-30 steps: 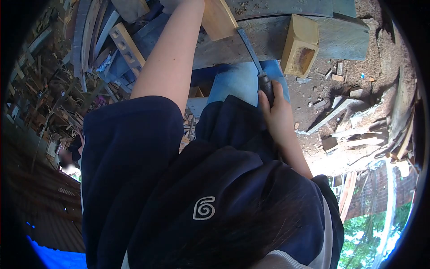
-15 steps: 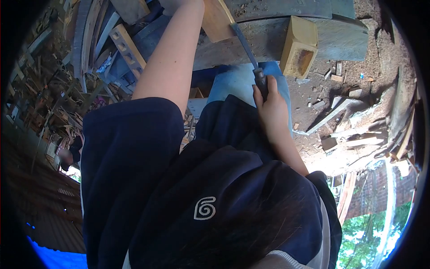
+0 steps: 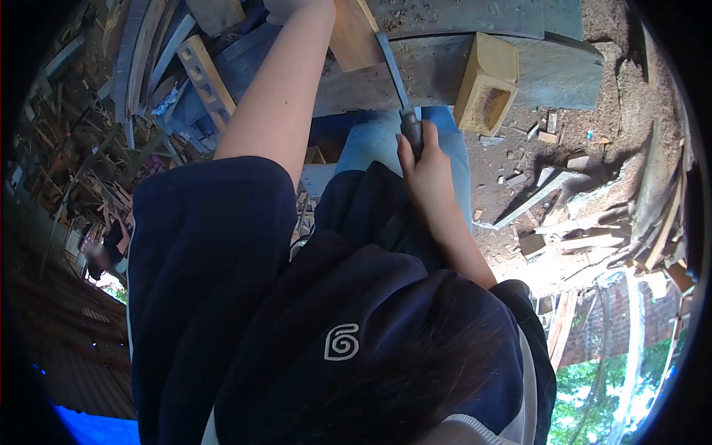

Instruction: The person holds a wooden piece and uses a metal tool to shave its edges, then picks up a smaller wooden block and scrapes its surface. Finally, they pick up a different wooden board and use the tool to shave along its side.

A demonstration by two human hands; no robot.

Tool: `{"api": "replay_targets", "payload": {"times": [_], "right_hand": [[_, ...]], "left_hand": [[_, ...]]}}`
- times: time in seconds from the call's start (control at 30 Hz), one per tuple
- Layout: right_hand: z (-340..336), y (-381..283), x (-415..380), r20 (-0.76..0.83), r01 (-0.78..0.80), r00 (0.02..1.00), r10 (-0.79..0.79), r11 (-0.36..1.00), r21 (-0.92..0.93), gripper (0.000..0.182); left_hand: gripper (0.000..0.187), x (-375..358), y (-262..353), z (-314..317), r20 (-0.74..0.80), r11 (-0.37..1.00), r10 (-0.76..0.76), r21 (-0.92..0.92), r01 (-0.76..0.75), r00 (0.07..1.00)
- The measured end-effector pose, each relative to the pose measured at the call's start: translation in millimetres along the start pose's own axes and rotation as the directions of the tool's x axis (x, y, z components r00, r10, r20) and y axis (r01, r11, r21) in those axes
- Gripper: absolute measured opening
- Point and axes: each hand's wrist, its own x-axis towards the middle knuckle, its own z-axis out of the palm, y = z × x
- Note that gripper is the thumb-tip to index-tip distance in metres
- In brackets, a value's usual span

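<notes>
My right hand [image 3: 429,165] is wrapped round the dark handle of a long, flat metal tool [image 3: 394,73]. The blade points up and away from me, and its far end meets the right edge of a light wooden board [image 3: 354,38]. My left hand [image 3: 285,7] is at the top edge of the view, by the upper left of that board; its fingers are cut off by the frame. To the right of the tool, a hollowed yellowish wooden block [image 3: 486,83] rests on a grey plank [image 3: 556,74].
A notched wooden strip [image 3: 206,83] leans at the upper left beside curved planks [image 3: 137,63]. Scrap wood [image 3: 545,196] and dust cover the ground at right. Another person [image 3: 107,252] is far off at the left. My legs are under the plank.
The tool and my right hand have shifted left in the view, and the blade stands slightly steeper. The surroundings have also shifted a little left. My right hand keeps its grip.
</notes>
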Motion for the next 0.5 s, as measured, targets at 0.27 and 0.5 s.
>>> {"api": "replay_targets", "payload": {"times": [0.27,0.5], "right_hand": [[-14,-7,-2,-0.014,0.053,0.999,-0.053,0.999,0.007,0.038],[-15,-6,-10,0.001,0.031,1.000,-0.031,0.999,-0.035,0.043]], "left_hand": [[0.053,-6,9,-7,0.036,0.998,-0.070,-0.006,0.070,0.997],[0.053,0,3,0,-0.006,0.999,0.001,0.051,0.000,1.000]]}}
